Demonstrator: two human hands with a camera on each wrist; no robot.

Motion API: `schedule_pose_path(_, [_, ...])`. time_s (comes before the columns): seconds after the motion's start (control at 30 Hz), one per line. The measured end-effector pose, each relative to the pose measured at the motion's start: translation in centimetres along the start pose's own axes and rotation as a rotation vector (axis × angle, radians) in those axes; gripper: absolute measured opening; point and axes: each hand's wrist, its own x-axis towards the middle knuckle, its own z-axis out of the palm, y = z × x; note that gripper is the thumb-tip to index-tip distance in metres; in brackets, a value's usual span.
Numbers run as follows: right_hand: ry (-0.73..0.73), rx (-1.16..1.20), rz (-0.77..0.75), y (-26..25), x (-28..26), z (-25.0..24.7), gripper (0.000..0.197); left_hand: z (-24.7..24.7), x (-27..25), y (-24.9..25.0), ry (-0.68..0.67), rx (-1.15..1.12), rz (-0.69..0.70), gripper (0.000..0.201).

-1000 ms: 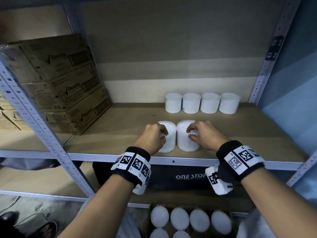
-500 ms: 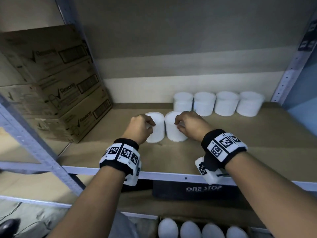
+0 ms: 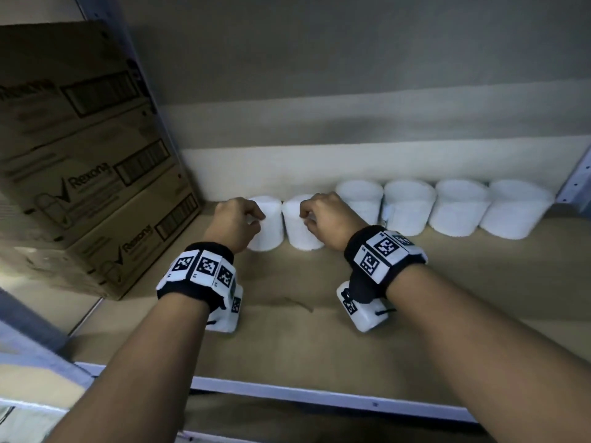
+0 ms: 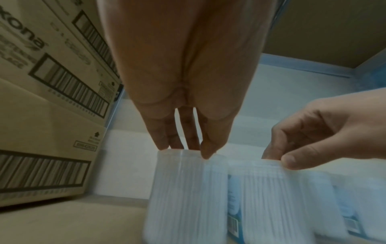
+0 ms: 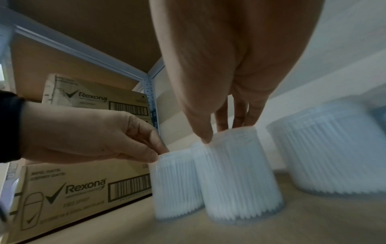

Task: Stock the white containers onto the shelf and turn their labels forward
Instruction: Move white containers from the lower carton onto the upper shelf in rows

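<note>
Two white ribbed containers stand side by side on the shelf board (image 3: 319, 330), near its back. My left hand (image 3: 256, 217) pinches the top rim of the left container (image 3: 268, 233); the left wrist view shows fingertips and thumb (image 4: 205, 153) on that rim (image 4: 183, 189). My right hand (image 3: 307, 215) pinches the top of the right container (image 3: 299, 236), also seen as the container (image 5: 240, 173) in the right wrist view. Several more white containers (image 3: 457, 206) stand in a row along the back wall, just right of the held pair. A blue label edge (image 4: 234, 214) shows between the held two.
Stacked cardboard Rexona boxes (image 3: 80, 187) fill the shelf's left side, close to the left container. A grey perforated upright (image 3: 575, 177) closes the right end. The shelf's metal front rail (image 3: 319, 394) runs below my forearms.
Both hands have slid the two containers from the front of the shelf back towards the wall, level with the left end of the row. My view has moved closer.
</note>
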Motion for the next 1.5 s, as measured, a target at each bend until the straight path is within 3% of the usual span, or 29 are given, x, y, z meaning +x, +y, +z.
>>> schedule_pose_path(0.47, [0.060, -0.023, 0.039, 2.4, 4.0, 0.9, 0.026, 1.7, 4.9, 0.1, 0.030, 0.009, 0.072, 0.024])
schedule_pose_path(0.63, [0.078, -0.004, 0.074, 2.8, 3.8, 0.9, 0.028, 2.3, 5.4, 0.8, 0.034, -0.013, 0.082, 0.023])
schedule_pose_path(0.8, [0.093, 0.038, 0.032, 2.5, 2.0, 0.2, 0.041, 1.7, 4.9, 0.7, -0.045, -0.006, 0.031, 0.029])
schedule_pose_path(1.07, [0.024, 0.033, 0.109, 1.7, -3.5, -1.9, 0.041, -0.3, 0.0, 3.0, -0.130, 0.066, 0.033, 0.043])
schedule_pose_path(1.3, [-0.042, -0.006, 0.158, 0.1, -11.8, -4.3, 0.041, -3.0, -7.9, 6.4, -0.240, 0.080, 0.046, 0.051])
schedule_pose_path(1.5, [0.003, 0.000, 0.177, -1.6, -18.8, -4.8, 0.042, -3.7, -14.9, 8.7, -0.287, 0.072, 0.096, 0.052])
